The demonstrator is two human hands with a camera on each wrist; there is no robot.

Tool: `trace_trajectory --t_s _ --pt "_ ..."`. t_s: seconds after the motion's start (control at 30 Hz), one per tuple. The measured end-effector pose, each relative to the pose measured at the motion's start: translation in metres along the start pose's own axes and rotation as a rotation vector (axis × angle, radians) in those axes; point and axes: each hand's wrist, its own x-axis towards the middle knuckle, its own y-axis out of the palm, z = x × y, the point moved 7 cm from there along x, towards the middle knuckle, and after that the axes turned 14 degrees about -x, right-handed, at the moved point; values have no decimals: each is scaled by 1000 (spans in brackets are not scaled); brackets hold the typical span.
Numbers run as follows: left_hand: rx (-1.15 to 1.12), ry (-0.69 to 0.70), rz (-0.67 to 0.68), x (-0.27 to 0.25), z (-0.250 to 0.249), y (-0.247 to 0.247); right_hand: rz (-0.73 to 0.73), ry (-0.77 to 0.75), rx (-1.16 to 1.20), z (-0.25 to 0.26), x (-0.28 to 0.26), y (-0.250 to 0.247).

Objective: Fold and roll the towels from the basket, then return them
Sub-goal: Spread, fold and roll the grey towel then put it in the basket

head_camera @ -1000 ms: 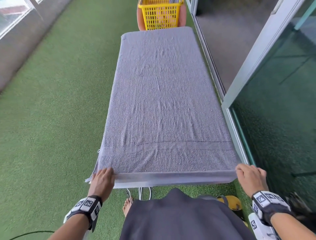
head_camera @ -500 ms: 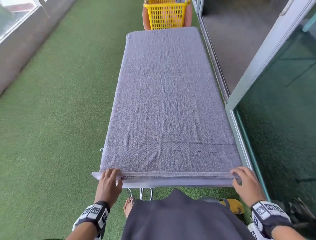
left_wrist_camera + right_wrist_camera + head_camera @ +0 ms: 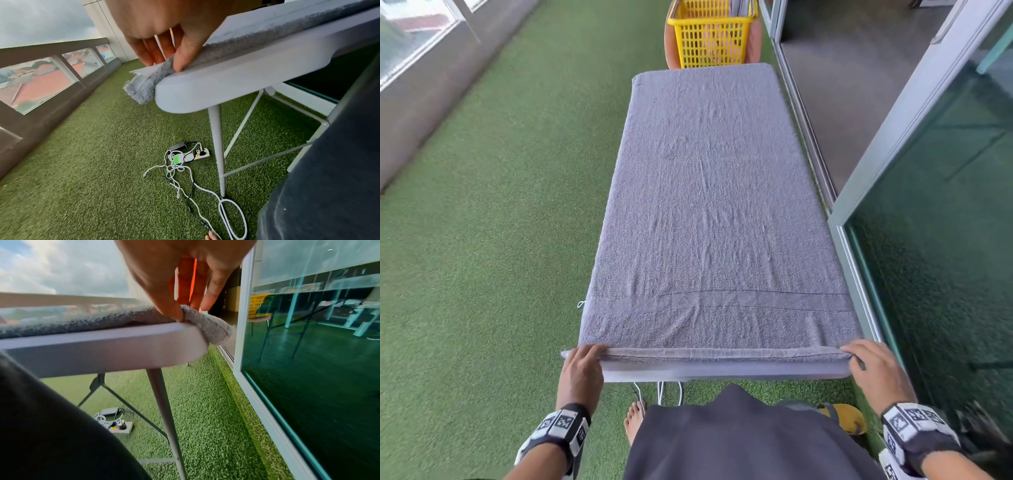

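Note:
A grey towel (image 3: 709, 212) lies spread flat over the whole white folding table (image 3: 722, 371), folded double along its near edge. My left hand (image 3: 585, 356) pinches the towel's near left corner (image 3: 144, 87) between thumb and fingers. At the near right corner (image 3: 207, 324) my right hand (image 3: 859, 353) pinches the towel the same way, thumb on the table rim. Both corners hang slightly past the table's rounded ends. The yellow basket (image 3: 710, 37) stands beyond the table's far end.
Green artificial turf (image 3: 493, 240) covers the floor. A glass sliding door and its frame (image 3: 914, 192) run close along the table's right side. A low wall with windows (image 3: 424, 78) lies at the left. A power strip with tangled cables (image 3: 189, 155) sits under the table near my bare foot (image 3: 635, 419).
The towel's near edge, which hung a little over the table end, now lies on the table rim. Both hands moved slightly forward with the corners.

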Motion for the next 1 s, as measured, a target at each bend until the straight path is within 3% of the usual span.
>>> trace_trajectory --t_s 0.3,0.67,0.77,0.87,0.93,1.0 --pt "9 -120 11 10 8 0 1 216 44 -21 7 -4" --pt "30 38 2 4 18 -23 -69 67 13 -28 2 -10" --pt "72 -31 54 11 22 -21 -80 67 -98 -27 9 -9" --pt "152 -168 144 22 28 -10 0 94 -183 -22 22 0" --pt "209 -266 124 24 32 -9 15 129 -237 -22 27 0" --pt "181 -284 22 22 25 -13 -55 178 -240 -20 26 -9"
